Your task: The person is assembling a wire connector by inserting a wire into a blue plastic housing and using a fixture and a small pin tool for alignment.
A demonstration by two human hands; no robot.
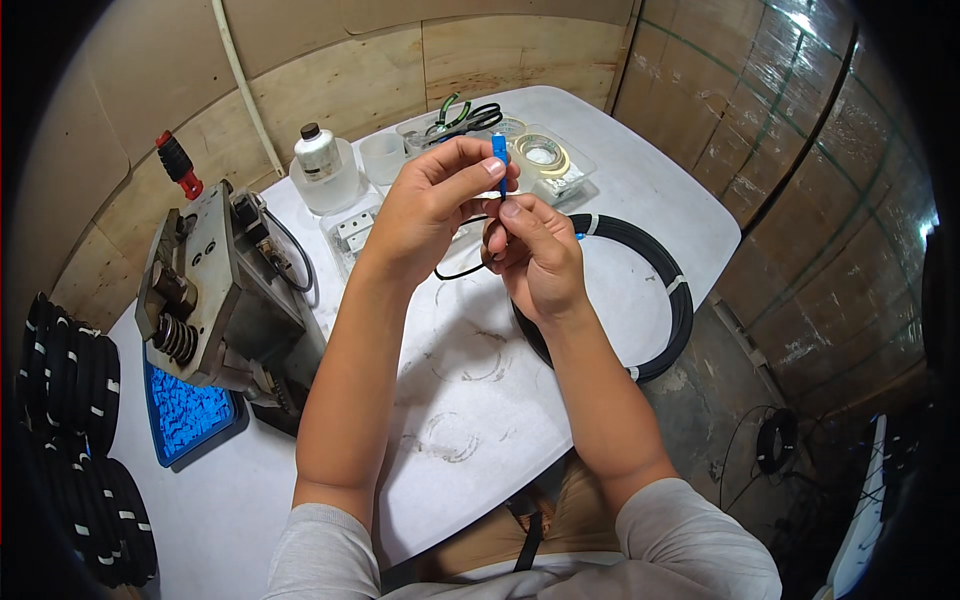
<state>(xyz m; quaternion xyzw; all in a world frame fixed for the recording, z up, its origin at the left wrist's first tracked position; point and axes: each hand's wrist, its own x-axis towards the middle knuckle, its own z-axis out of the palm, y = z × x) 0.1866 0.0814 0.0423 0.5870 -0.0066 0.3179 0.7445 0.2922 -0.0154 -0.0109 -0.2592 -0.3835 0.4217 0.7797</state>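
Above the table's far middle, my left hand (425,210) is closed in a pinch on a small blue cable connector (499,147) that points upright. Just below it, my right hand (545,260) pinches the thin black cable where it enters the connector; the fingers partly hide that joint. A loop of this black cable (458,275) hangs out to the left beneath my hands. Under my right wrist lies a coil of black cable (676,285), bound with white ties, its left side partly covered by my forearm.
On the left stands a metal hand press (205,270) beside a blue tray (243,420) of small blue parts. Bundled black coils (75,370) sit at far left. Behind my hands are a white bottle (317,155), tape rolls (541,152) and green-handled pliers (450,112). Wrapped cartons (790,170) stand right.
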